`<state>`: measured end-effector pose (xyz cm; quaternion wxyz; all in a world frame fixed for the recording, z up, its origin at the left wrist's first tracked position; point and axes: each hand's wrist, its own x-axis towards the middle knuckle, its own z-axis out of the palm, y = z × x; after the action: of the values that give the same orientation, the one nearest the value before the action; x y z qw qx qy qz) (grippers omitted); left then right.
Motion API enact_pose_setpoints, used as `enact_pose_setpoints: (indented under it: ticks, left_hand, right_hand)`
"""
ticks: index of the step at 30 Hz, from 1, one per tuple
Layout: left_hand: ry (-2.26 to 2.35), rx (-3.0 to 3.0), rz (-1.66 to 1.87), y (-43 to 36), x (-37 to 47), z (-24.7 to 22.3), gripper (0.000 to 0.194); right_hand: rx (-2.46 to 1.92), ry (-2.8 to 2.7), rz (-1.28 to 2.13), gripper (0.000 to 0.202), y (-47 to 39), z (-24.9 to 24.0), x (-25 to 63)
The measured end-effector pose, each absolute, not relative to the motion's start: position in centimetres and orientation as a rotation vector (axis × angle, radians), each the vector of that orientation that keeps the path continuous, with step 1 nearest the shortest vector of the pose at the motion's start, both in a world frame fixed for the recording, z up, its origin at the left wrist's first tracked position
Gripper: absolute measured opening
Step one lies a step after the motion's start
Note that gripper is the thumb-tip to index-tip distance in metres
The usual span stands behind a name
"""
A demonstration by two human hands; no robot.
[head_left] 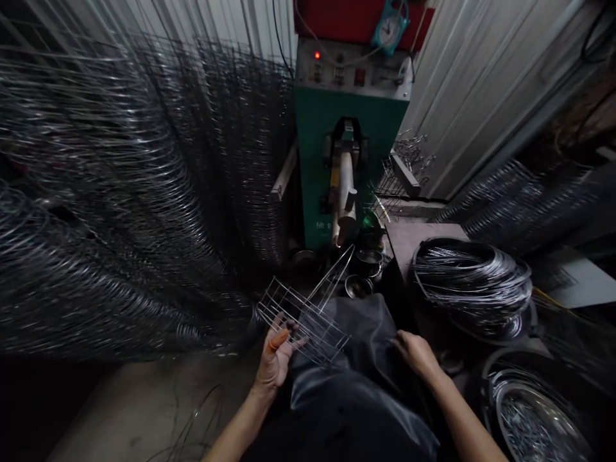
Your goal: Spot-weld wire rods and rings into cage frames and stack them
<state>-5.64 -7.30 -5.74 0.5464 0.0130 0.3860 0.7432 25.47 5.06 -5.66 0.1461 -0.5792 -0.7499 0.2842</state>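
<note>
My left hand (278,351), an orange cover on its thumb, is closed on the edge of a wire grill rack (308,321). This rack is a rectangular metal grid with a long narrow wire handle pointing up and away toward the machine. It is held tilted above the dark apron (366,327) on my lap. My right hand (414,351) is beside the apron on the right, fingers curled; what they hold, if anything, is hidden. Ahead stands a green welding machine (317,160) with a lit red lamp and a thick metal arm (346,186) sticking out toward me.
Tall stacks of bent wire pieces (144,179) fill the left side. On the right are a bundle of wire rings (476,276) on a bench and a round bowl (534,423) of small metal parts. Small bowls (359,285) stand below the machine. A blue clock (391,29) hangs above.
</note>
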Motion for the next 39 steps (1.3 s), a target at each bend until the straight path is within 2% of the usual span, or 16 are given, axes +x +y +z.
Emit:
enact_pose_setpoints:
  ticks: [7,14,33,37,39]
  left_hand:
    - [0.896,0.118,1.745,-7.0,-4.6,-5.8,0.043]
    - [0.933,0.185,1.783,-7.1,-4.7,-6.4,0.051]
    - [0.995,0.066,1.659,-5.6,-6.1,-6.2,0.055]
    - [1.110,0.098,1.537,-6.0,-7.1,-6.3,0.060]
    - [1.328,0.212,1.520,-6.4,-7.7,-5.7,0.061]
  right_hand:
    - [-1.284,-1.781,1.268,0.035,9.1,1.1,16.1]
    - [-1.021,-1.518,1.568,0.032,10.2,0.5,11.5]
    - [-0.981,-1.240,1.699,0.033,11.7,-0.8,9.3]
    - [-0.993,-1.259,1.678,0.032,11.5,-1.1,9.3]
    - [-0.997,-1.269,1.664,0.032,11.4,-1.2,9.5]
